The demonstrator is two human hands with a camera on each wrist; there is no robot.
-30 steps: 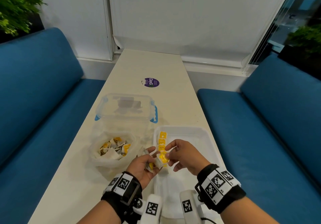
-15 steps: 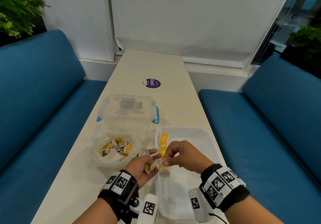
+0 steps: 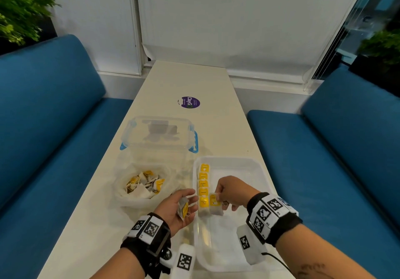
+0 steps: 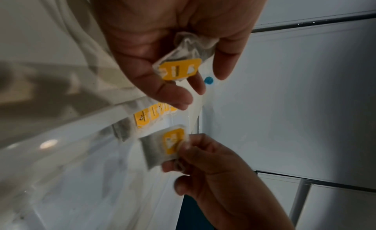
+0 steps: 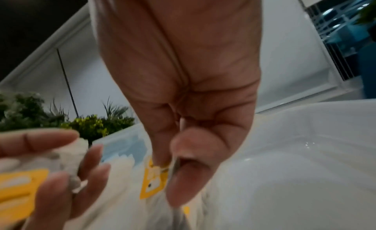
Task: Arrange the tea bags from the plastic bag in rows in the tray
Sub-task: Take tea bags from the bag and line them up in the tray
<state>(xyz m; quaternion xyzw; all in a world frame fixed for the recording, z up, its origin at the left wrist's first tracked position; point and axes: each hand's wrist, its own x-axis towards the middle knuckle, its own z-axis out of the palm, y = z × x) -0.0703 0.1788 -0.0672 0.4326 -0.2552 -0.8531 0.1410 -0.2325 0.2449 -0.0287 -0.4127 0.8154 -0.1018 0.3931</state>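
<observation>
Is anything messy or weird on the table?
Not really. The row of tea bags in the tray looks neat. The right hand pinches one tea bag beside it; the left hand holds a spare tea bag.

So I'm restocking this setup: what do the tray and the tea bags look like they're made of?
The tray looks like white plastic with a glossy finish: light glints on its smooth floor and rounded rim. The tea bag pinched by the right hand looks like thin, matte filter paper, dark contents showing through, with a yellow tag, probably card.
</observation>
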